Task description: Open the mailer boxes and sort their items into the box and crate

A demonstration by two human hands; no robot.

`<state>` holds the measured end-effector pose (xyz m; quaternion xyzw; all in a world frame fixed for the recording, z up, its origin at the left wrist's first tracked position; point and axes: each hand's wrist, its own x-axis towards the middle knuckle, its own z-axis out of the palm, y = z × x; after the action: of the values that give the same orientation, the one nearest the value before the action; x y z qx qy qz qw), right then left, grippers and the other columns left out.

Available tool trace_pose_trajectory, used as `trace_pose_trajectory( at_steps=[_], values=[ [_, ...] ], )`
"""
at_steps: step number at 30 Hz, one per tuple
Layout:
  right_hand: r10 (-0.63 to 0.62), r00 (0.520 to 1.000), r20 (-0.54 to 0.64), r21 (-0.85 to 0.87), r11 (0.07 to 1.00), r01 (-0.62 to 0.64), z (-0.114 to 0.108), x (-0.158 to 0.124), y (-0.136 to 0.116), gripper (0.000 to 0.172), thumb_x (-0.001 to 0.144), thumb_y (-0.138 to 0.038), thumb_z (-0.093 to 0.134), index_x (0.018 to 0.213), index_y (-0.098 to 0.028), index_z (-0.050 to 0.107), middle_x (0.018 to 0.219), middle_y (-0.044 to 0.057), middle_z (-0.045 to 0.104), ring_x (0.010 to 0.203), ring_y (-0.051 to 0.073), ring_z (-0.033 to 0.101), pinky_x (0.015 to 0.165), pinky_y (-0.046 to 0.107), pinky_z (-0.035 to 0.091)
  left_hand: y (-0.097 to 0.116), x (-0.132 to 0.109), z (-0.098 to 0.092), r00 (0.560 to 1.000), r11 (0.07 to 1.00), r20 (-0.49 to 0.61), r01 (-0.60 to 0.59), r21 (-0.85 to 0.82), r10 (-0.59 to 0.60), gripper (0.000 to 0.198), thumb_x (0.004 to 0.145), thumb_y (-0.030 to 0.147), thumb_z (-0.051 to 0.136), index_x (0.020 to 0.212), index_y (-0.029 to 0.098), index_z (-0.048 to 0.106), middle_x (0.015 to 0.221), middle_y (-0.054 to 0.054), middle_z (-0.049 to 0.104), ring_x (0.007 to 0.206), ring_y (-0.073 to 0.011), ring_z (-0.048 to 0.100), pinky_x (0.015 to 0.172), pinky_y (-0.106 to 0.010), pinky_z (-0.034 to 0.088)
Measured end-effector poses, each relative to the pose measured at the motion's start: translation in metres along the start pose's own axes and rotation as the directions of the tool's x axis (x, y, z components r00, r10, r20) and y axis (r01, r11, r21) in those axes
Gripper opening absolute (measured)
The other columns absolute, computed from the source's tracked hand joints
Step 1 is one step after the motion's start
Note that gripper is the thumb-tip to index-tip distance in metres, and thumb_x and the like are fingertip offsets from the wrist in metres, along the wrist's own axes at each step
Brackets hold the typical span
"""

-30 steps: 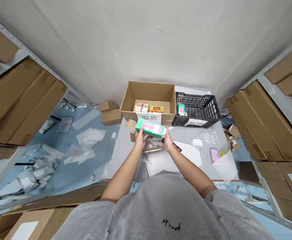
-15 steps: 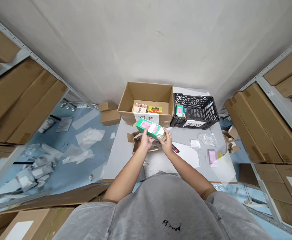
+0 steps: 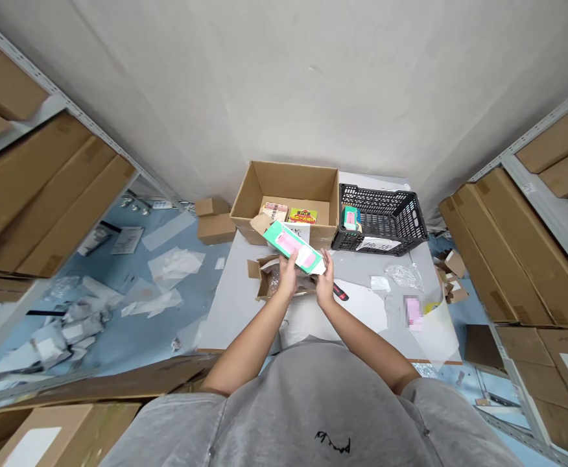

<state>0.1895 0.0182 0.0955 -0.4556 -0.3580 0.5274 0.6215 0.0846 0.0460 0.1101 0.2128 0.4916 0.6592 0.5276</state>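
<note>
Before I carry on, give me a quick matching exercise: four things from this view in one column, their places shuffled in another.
1. Long green-and-pink carton
2. Yellow-and-green packet
3. Black crate
4. Clear plastic wrap

A. Directly beside the large cardboard box, on its right
B. On the table, on the person's side of the crate
C. Between the left hand and right hand
D. Inside the large cardboard box

Pairs: 1-C, 2-D, 3-A, 4-B

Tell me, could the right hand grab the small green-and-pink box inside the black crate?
Probably yes. The black plastic crate is open on top, and nothing covers the small green-and-pink box. But the right hand is busy at the end of the long green-and-pink carton, so it might need freeing first.
</note>
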Motion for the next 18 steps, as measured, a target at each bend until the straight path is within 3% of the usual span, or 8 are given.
trace_pose_trajectory(
  at_steps=[4,10,13,18],
  values=[
    [0.268,0.952,-0.146,0.282,0.934,-0.219,0.013,0.01,0.006,0.062,0.106,-0.054,0.038,0.159,-0.027,0.055,0.164,0.01,0.059,0.145,0.025,0.063,0.113,0.05,0.058,0.002,-0.002,0.004,0.988,0.985,-0.007,-0.15,0.086,0.152,0.076,0.087,0.062,0.085,0.149,0.029,0.055,0.145,-0.012,0.071,0.136,-0.029,0.068,0.109,-0.04,0.058],
    [0.274,0.938,-0.211,0.235,0.946,-0.223,0.028,0.027,0.015,0.049,0.11,-0.052,0.042,0.148,-0.027,0.06,0.145,0.007,0.073,0.126,0.018,0.074,0.108,0.039,0.061,0.012,0.002,0.008,0.986,0.982,0.058,-0.164,0.097,0.159,0.081,0.081,0.056,0.093,0.147,0.028,0.056,0.15,-0.012,0.066,0.141,-0.0296,0.064,0.114,-0.039,0.055],
    [0.338,0.913,-0.226,0.282,0.92,-0.271,0.03,0.031,0.017,0.041,0.11,-0.052,0.046,0.134,-0.026,0.066,0.131,0.006,0.08,0.117,0.019,0.078,0.102,0.039,0.064,0.02,0.006,0.008,0.984,0.976,0.05,-0.177,0.126,0.172,0.08,0.077,0.052,0.096,0.143,0.026,0.059,0.149,-0.012,0.066,0.144,-0.031,0.061,0.115,-0.038,0.054],
    [0.413,0.907,-0.089,0.325,0.872,-0.365,0.034,0.033,0.011,0.064,0.112,-0.068,0.028,0.123,-0.025,0.073,0.122,0.007,0.084,0.12,0.023,0.079,0.102,0.043,0.065,0.024,0.007,0.008,0.982,0.98,0.084,-0.175,0.095,0.167,0.076,0.079,0.05,0.094,0.143,0.028,0.061,0.146,-0.011,0.068,0.142,-0.0302,0.063,0.115,-0.04,0.054]
  ],
)
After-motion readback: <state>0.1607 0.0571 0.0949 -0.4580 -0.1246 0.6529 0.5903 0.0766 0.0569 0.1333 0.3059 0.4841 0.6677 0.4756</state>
